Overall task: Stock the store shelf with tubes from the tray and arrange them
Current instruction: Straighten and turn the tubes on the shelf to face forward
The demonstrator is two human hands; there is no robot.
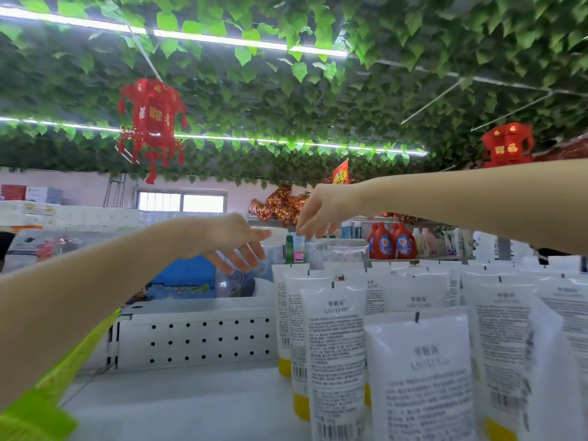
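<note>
Both hands over the far end of the tube rows

White tubes [337, 345] stand in rows on the shelf [191, 405], near and right. The left hand [234, 241] hangs released, left of the far row. The right hand [318, 211] droops over that row; its grasp I cannot tell.

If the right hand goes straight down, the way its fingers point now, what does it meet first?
Probably the small pink and teal pack just under the right hand, beside the green bottle. Depth is unclear here, so the pack may stand further back.
</note>
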